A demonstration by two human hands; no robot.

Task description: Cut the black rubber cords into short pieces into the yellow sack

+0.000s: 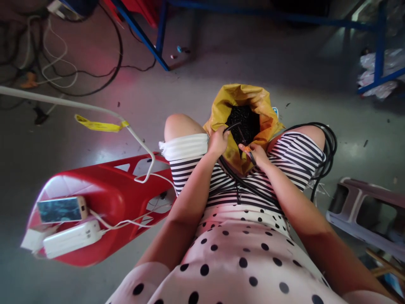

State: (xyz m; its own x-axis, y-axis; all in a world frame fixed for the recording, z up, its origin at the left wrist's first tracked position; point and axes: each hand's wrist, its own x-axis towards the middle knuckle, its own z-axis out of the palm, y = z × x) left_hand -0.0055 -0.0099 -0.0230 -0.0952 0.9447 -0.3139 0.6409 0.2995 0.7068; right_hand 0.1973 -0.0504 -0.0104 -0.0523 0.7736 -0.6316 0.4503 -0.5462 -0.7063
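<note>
A yellow woven sack (221, 101) stands with its mouth rolled open between my knees. Many short black pieces (243, 118) fill its inside. My left hand (218, 142) is closed around a black cable or tube (232, 126), whose end sticks out over the sack's mouth. Just to the right, my right hand (257, 155) is closed on a cutting tool with orange on its handle (248, 148), probably scissors or snips. Its dark, thin blades point up over the sack, near the cable's end. More of the black cable runs across my lap to a coil (330, 147) beside my right knee.
On my left is a red plastic stool (126, 185) bearing a phone (60, 210) and a white power bank or charger (72, 238). A white metal rod with a yellow tag (98, 124) reaches over it. A grey stool (373, 211) stands right; a blue frame (272, 12) crosses ahead.
</note>
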